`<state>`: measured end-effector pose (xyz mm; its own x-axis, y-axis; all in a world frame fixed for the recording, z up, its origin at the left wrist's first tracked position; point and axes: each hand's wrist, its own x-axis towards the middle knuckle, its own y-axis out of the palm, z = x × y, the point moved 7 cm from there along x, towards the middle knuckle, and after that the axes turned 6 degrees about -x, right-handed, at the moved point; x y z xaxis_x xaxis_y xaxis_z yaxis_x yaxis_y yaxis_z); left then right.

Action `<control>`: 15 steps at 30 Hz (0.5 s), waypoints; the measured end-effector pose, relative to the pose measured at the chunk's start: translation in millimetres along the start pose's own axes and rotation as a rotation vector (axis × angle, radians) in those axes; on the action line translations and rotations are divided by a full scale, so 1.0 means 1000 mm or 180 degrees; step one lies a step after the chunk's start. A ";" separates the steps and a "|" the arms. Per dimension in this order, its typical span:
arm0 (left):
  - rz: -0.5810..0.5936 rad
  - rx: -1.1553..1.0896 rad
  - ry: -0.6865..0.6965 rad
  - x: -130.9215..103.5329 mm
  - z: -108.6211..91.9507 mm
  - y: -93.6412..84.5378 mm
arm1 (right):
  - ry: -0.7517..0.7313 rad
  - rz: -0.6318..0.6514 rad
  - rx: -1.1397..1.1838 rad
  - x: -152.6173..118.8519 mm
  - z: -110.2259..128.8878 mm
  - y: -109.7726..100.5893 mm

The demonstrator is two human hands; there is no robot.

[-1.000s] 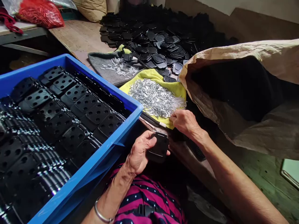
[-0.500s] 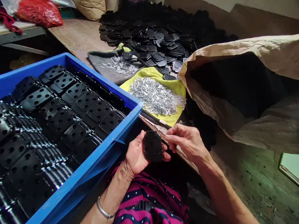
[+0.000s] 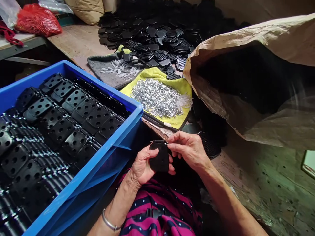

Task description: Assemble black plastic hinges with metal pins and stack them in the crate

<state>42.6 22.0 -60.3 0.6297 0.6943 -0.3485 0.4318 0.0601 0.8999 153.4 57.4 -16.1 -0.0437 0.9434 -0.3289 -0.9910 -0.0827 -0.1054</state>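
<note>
Plate (image 3: 158, 160), black, with a hinge barrel (image 3: 158, 142) along its upper edge, is at lower centre of the frame, clamped between the thumb and curled fingers of the left hand (image 3: 142, 165). Thumb and forefinger of the right hand (image 3: 188, 149) are pinched together on a slim pin (image 3: 166, 143) at the barrel's right end; the fingertips cover most of it.

Risk, as judged: misalignment could jam the pin or mark the barrel. A loose pinch could drop it into the dark lap area below, where recovery looks difficult. If the left thumb slackens, the plate may twist.

Materials: the plate is matt, flat and round-cornered. Bright, smooth metal pins (image 3: 155, 98) lie heaped on a fuzzy yellow cloth (image 3: 182, 123), upper centre. Pale short tubes (image 3: 120, 69) sit on grey, napped cloth (image 3: 95, 67) behind. At left, a scuffed, rigid blue crate (image 3: 136, 111) holds rows of perforated black plates (image 3: 76, 98). Creased tan sacking (image 3: 270, 31) gapes at upper right.
</note>
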 end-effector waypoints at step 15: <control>0.0023 0.0523 0.0042 0.003 0.007 0.000 | -0.0437 -0.0240 -0.0498 -0.004 0.002 -0.005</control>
<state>48.8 19.1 -63.1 0.6252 0.7036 -0.3376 0.5277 -0.0624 0.8471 158.3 54.1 -12.7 0.0024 0.9828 -0.1846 -0.9608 -0.0489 -0.2729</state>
